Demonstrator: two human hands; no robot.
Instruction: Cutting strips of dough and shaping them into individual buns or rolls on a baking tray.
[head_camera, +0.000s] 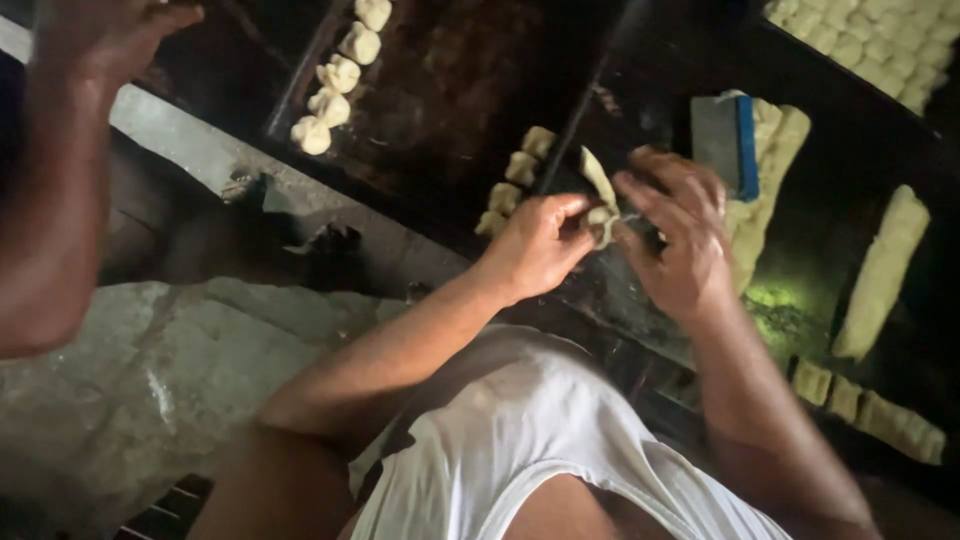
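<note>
White cloth (520, 440) lies nearest. Between the fingertips of the left hand (535, 245) and right hand (680, 240), both pinched narrow, a dough piece (602, 215) is held. Shaping appears under way; further folding is judged necessary. Cut pieces (508, 185) lie just left of the fingers.

1. I read this as a small, dim bakery or sweet-making workshop: dark metal trays (440, 90) carry rows of shaped dough pieces (335, 75).
2. Long dough logs (885, 270) and cut blocks (870, 405) lie on the black surface (830, 240), beside a flat scraper (725, 140).
3. Rough concrete (150, 370) below (no home kitchen).
</note>
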